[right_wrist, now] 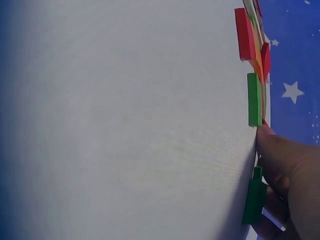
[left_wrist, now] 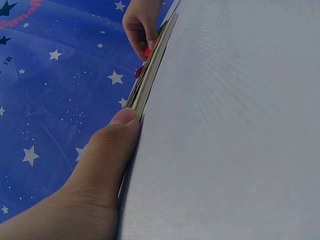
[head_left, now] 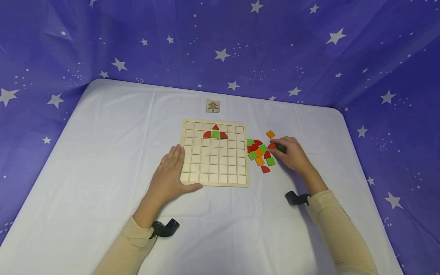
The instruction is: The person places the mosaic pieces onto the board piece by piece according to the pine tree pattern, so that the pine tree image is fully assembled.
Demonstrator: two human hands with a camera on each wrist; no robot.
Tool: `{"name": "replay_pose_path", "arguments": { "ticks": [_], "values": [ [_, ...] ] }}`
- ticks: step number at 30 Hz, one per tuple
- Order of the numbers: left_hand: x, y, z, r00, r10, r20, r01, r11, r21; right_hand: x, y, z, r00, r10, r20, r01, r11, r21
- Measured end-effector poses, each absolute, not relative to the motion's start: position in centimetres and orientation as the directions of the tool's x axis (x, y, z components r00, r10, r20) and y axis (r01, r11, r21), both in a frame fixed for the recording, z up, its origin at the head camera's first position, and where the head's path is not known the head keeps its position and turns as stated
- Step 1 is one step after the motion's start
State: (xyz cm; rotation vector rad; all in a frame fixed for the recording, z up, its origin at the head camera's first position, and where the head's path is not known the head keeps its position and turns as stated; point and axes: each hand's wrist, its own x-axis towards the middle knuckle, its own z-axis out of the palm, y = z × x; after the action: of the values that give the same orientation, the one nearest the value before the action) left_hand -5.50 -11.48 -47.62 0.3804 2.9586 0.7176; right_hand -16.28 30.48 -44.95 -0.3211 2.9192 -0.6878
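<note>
A wooden grid board (head_left: 205, 159) lies flat on the table. Along its left edge rest the straight fingers of my left hand (head_left: 167, 177), with the thumb at the near edge. In the grid are a red triangle tile (head_left: 215, 127), a green square tile (head_left: 215, 134) and a red quarter-round tile (head_left: 207, 134) on either side of that square. To the right of the board, my right hand (head_left: 292, 152) pinches a red quarter-round tile (head_left: 271, 146) between thumb and fingers. Green pieces (right_wrist: 254, 202) lie beneath that hand, partly hidden.
A loose pile of red, green and orange tiles (head_left: 259, 152) lies against the board's right side. An orange square tile (head_left: 270, 134) sits apart behind it. Beyond the board is a small picture card (head_left: 213, 106) on the white tablecloth (head_left: 113, 152). Starry blue cloth surrounds the table.
</note>
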Motion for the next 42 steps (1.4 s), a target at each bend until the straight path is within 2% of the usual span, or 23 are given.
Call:
{"name": "replay_pose_path", "arguments": {
  "ticks": [7,15,22,29,35,42],
  "values": [
    [-5.6,-11.5,-47.6,-0.968,0.252,-0.008,0.220,0.861,0.459,-17.0,29.5,-43.8,-0.965,-0.259,-0.036,-0.229,0.904,-0.360],
    [-5.7,-11.6,-47.6,-0.968,0.250,-0.012,0.216,0.861,0.461,-17.9,24.8,-42.0,-0.933,-0.356,0.045,-0.343,0.848,-0.404],
    [-5.7,-11.6,-47.6,-0.969,0.248,-0.004,0.219,0.861,0.459,-18.2,18.5,-41.6,-0.864,-0.500,0.062,-0.477,0.772,-0.421],
    [-5.5,-11.5,-47.8,-0.966,0.258,-0.007,0.226,0.858,0.461,-17.9,13.8,-42.3,-0.778,-0.628,0.026,-0.584,0.708,-0.397],
    [-5.4,-11.6,-47.8,-0.966,0.257,0.003,0.231,0.861,0.453,-17.6,10.5,-42.8,-0.725,-0.688,0.027,-0.659,0.681,-0.320],
    [-5.4,-11.6,-47.7,-0.965,0.262,0.017,0.241,0.859,0.452,-17.1,8.1,-43.5,-0.706,-0.707,0.040,-0.693,0.677,-0.249]
  ]
}}
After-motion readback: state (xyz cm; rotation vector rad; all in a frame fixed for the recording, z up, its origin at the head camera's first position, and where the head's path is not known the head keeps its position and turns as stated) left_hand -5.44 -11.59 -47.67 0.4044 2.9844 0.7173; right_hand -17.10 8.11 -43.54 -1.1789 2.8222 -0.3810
